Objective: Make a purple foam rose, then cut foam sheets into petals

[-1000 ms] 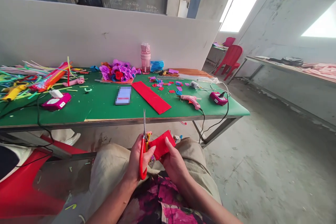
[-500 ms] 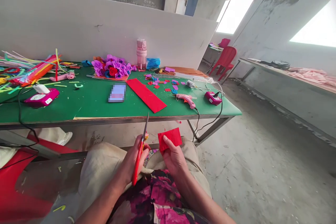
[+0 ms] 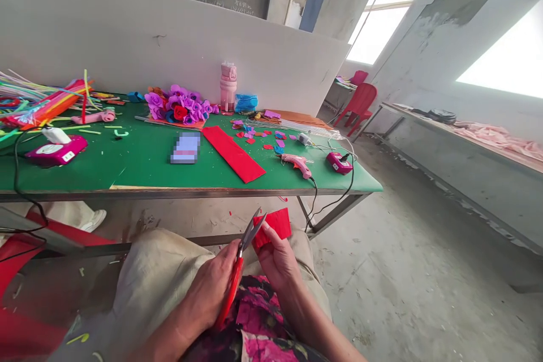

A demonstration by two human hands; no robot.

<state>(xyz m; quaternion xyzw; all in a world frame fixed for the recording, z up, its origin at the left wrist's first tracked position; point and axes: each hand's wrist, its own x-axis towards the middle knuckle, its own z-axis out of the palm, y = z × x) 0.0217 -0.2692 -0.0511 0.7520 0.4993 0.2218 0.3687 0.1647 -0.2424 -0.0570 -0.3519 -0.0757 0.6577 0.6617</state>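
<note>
My left hand [image 3: 215, 283] grips a pair of scissors [image 3: 236, 277] with red handles, and the blades are parted. Between the thumb and fingers of my right hand [image 3: 278, 257] is a small piece of red crepe paper [image 3: 278, 223], held over my lap. The blade tips are at the paper's left edge, close to my right thumb; whether they touch it I cannot tell. A longer red strip [image 3: 235, 155] lies slantwise on the green table [image 3: 139, 164] in front of me.
A pink glue gun [image 3: 297, 164] with its cord lies right of the strip, near a magenta power socket [image 3: 339, 162]. Paper scraps, a phone [image 3: 185, 147], purple paper flowers [image 3: 182, 104] and a pink bottle [image 3: 228, 87] are farther back. Coloured stems [image 3: 55, 104] pile up at the left.
The scissors have opened and swung to the right, bringing their tips to the paper. The paper stays in my right hand. The view has shifted slightly.
</note>
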